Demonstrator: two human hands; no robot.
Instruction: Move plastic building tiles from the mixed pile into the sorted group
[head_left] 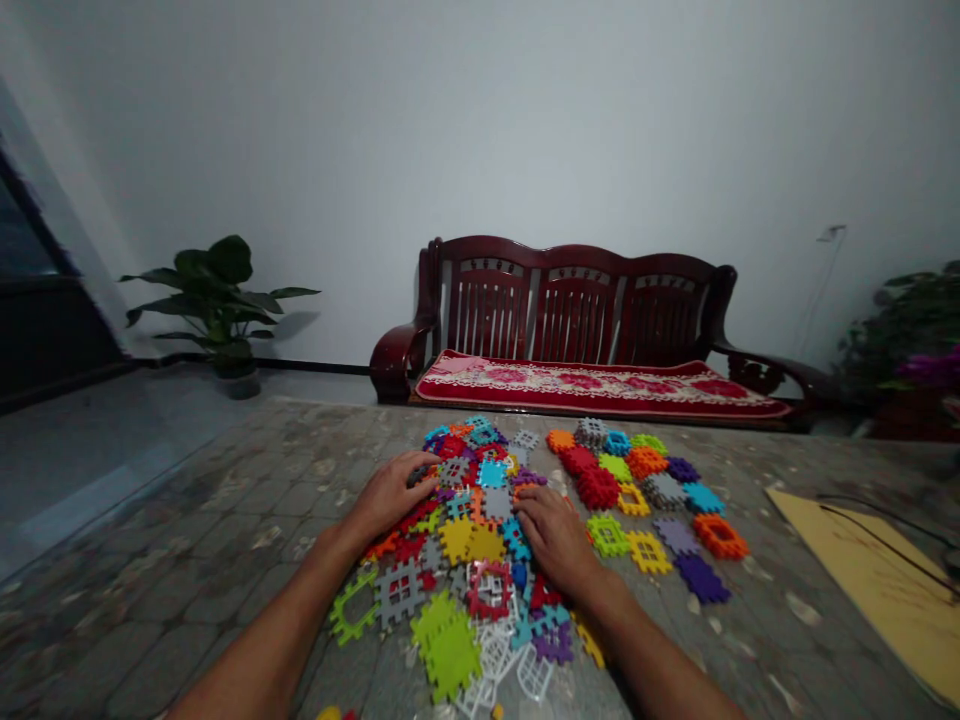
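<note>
A loose pile of toothed plastic building tiles in many colours lies in front of me. My left hand [396,490] rests against the pile's left side, thumb and fingers apart, beside a grey window tile [454,471]. My right hand [553,528] lies on the pile's right side, its fingers reaching forward over tiles near a grey square tile [496,503]. What is under its palm is hidden. Between my hands are yellow tiles [471,541] and a light blue tile [492,473]. Nearer to me are a lime green tile [447,648], a red frame tile [490,589] and white lattice pieces [498,648].
Right of the pile, tiles lie in small groups by colour, among them red tiles [598,488] and an orange frame [720,537]. A yellow board [862,580] with a dark cable lies at the right of the patterned tabletop [217,540]. A wooden bench [577,300] stands behind.
</note>
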